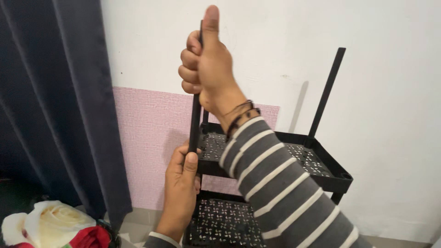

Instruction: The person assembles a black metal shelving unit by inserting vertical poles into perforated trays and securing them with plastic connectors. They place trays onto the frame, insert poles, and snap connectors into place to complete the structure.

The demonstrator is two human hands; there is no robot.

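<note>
Both hands grip a thin black metal pole (pixel 195 121) at the near-left corner of the black perforated plastic shelf rack (pixel 317 158): right hand (pixel 207 64) closed high, left hand (pixel 181 177) closed low. One far-right pole (pixel 327 92) already stands; the near-right socket (pixel 345 175) is unfilled.

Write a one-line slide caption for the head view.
Both hands grip a black upright pole at a black perforated shelf rack: right hand high, left hand low.

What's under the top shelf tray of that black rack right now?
Under the upper tray sits a second perforated black tray, with pink wall panel showing through the gap. The striped sleeve covers the lower tray's right half, so anything there is hidden.
</note>
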